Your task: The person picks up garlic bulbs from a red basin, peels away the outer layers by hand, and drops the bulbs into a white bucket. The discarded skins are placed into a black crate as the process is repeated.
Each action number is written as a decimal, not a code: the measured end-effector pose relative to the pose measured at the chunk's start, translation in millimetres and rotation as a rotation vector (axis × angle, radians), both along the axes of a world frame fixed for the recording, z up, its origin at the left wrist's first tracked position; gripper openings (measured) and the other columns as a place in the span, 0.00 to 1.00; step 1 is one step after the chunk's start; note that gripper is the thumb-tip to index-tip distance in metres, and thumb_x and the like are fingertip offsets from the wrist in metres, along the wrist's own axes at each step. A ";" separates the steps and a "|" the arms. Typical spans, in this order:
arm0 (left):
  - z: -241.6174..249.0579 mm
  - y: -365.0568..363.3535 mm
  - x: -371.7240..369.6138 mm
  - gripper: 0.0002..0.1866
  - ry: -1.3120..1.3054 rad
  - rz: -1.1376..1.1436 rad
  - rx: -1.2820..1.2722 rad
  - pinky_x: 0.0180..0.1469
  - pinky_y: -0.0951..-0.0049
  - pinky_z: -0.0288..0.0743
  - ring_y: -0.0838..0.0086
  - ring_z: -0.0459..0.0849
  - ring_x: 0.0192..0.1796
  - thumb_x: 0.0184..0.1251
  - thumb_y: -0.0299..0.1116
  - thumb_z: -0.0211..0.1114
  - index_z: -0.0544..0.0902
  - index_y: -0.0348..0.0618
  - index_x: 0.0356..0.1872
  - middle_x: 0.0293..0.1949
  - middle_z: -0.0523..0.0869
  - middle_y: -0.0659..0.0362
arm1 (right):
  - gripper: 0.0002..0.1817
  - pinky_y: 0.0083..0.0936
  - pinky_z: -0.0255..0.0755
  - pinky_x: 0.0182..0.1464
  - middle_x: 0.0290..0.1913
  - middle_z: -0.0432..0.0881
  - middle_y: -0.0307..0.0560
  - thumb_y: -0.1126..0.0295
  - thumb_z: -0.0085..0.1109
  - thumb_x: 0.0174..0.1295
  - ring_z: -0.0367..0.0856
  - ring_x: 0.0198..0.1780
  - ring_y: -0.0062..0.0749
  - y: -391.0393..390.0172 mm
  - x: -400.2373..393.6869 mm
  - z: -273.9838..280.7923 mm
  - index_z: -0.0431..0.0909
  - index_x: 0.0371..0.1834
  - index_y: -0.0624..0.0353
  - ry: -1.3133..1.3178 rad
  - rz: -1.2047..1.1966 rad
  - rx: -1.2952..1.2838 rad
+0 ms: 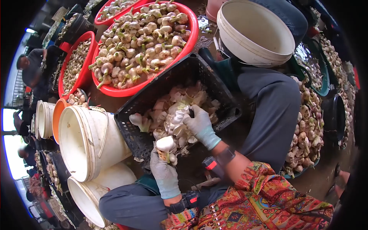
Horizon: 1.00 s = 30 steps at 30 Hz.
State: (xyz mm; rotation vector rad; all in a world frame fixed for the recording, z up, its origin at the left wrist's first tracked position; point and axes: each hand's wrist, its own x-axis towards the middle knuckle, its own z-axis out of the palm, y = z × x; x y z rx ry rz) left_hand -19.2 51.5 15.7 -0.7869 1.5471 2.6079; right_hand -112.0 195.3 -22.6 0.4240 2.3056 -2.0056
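My left hand [164,172], in a grey-white glove, is closed round a garlic bulb [165,143] with a smooth white top and loose skin hanging below it. To its right, my right hand [199,124], gloved too, is closed on a small dark tool [191,112] that shows only in part at its fingertips. Both hands are over the near side of a black crate [130,128] holding papery garlic skins [178,111]. One bulb with a greenish stem [140,122] lies at the crate's left side.
A red tub [194,28] heaped with garlic stands beyond the crate. White buckets [92,142] lie at left, and another white bucket [257,32] stands at upper right. Garlic [306,130] is piled beyond my right knee. Other people [32,69] are at far left.
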 end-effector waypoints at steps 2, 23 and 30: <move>0.4 -1.0 0.8 0.16 0.005 0.002 0.021 0.25 0.83 0.66 0.82 0.74 0.27 0.71 0.31 0.56 0.73 0.38 0.56 0.44 0.83 0.52 | 0.15 0.32 0.76 0.37 0.34 0.83 0.58 0.67 0.62 0.57 0.83 0.34 0.42 11.5 6.2 -2.5 0.77 0.42 0.67 -0.040 0.072 0.028; 6.7 -19.6 -11.6 0.20 0.126 0.244 0.091 0.49 0.71 0.81 0.68 0.81 0.48 0.66 0.23 0.60 0.70 0.31 0.57 0.53 0.77 0.49 | 0.12 0.32 0.74 0.44 0.38 0.83 0.55 0.76 0.57 0.55 0.82 0.39 0.38 -3.1 22.5 -8.5 0.76 0.43 0.66 0.045 0.087 -0.076; 99.0 -142.8 -93.2 0.27 0.675 0.603 0.508 0.60 0.58 0.75 0.53 0.73 0.61 0.73 0.36 0.51 0.60 0.25 0.65 0.62 0.70 0.40 | 0.09 0.43 0.73 0.41 0.33 0.80 0.60 0.67 0.58 0.60 0.78 0.38 0.60 -3.3 21.6 3.3 0.75 0.39 0.60 0.119 0.215 0.211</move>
